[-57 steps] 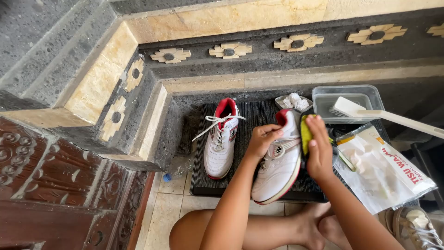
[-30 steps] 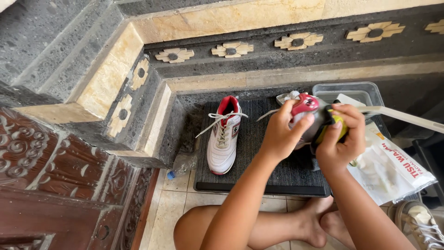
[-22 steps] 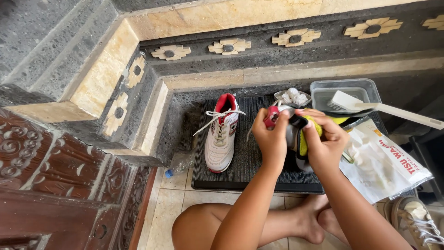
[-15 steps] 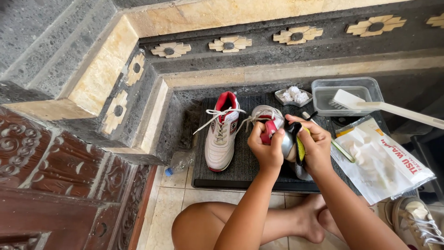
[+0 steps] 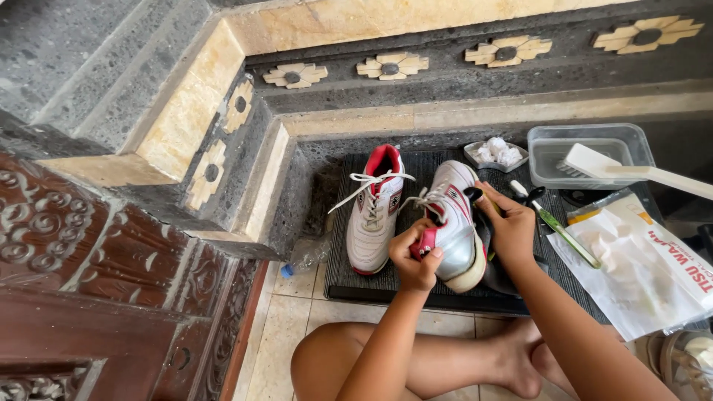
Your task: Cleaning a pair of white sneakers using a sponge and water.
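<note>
My left hand (image 5: 416, 260) grips the heel end of a white, silver and red sports shoe (image 5: 454, 223) and holds it tilted above a black ribbed mat (image 5: 342, 275). My right hand (image 5: 509, 223) presses a dark cloth with a yellow-green edge (image 5: 496, 271) against the shoe's side. The matching shoe (image 5: 375, 212), with loose white laces, lies flat on the mat just to the left.
A clear plastic tub (image 5: 590, 152) with a white brush (image 5: 631, 169) across it stands at the back right. Next to it sit a small dish of white balls (image 5: 496, 154), a green toothbrush (image 5: 561, 230) and a plastic bag (image 5: 639, 260). A stone step and a carved wooden door (image 5: 111, 297) close the left. My bare legs are folded below.
The shoe was lifted off the mat, turned in both hands and brought lower and left. It now sits heel toward me with my right hand on its side.
</note>
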